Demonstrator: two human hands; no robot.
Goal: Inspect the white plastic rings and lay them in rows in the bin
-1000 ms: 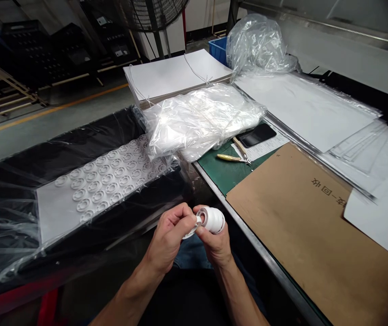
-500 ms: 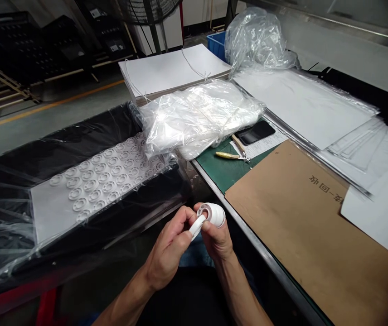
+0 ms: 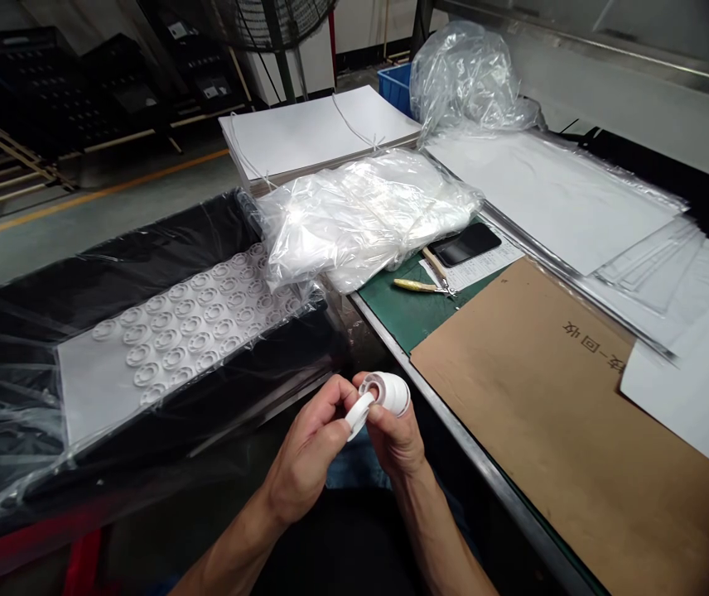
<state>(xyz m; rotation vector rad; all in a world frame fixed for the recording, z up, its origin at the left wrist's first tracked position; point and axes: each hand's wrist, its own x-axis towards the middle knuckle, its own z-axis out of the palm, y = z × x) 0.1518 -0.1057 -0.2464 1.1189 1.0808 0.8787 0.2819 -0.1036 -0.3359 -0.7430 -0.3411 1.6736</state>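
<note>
Both hands meet over my lap, in front of the table's edge. My right hand [image 3: 397, 439] is closed round a white rounded plastic part [image 3: 392, 392] whose open end faces up and left. My left hand [image 3: 306, 451] pinches a small flat white ring [image 3: 359, 413] and holds it against the mouth of that part. To the left, in a black bin, a grey sheet [image 3: 97, 382] carries rows of several more white rings [image 3: 196, 319] under clear film.
A green-topped table [image 3: 407, 313] holds a brown cardboard sheet [image 3: 553, 406], white paper stacks [image 3: 553, 194], a bag of white pieces [image 3: 360, 215], a black phone [image 3: 467, 244] and a yellow-handled tool [image 3: 420, 286]. Crumpled clear plastic [image 3: 466, 79] and a blue crate [image 3: 395, 83] sit behind.
My left hand has drawn the white ring a little away from the part's mouth and tilted it on edge. The view shifted slightly; nothing on the table moved.
</note>
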